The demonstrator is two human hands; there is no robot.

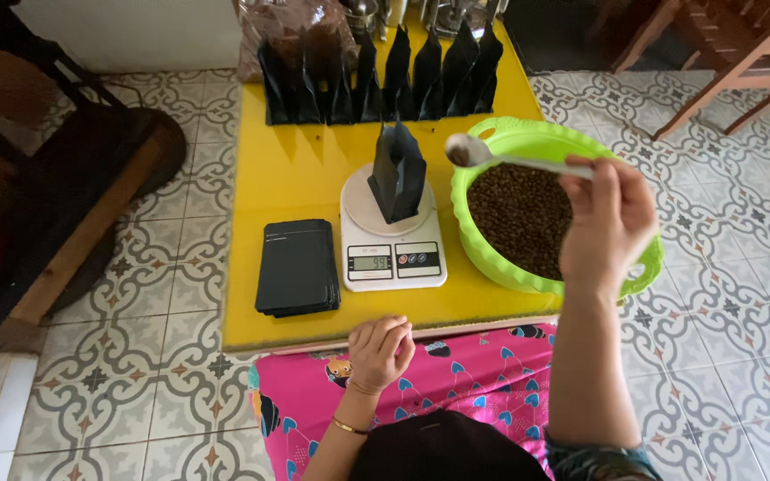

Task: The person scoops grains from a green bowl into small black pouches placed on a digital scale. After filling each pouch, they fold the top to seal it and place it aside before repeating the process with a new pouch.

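My right hand (608,218) holds a white spoon (483,154) with a few coffee beans in its bowl, raised over the rim of a green bowl (501,138) full of coffee beans (519,214). The spoon's bowl hangs just right of an open black pouch (397,174) standing on a white kitchen scale (392,254). My left hand (380,350) rests loosely curled at the near edge of the yellow table (296,169), holding nothing.
A flat stack of black pouches (297,267) lies left of the scale. A row of upright black pouches (385,80) lines the table's far end, with a clear bag of beans (291,31) behind. A wooden bench (64,214) stands at left, a wooden chair (724,53) at far right.
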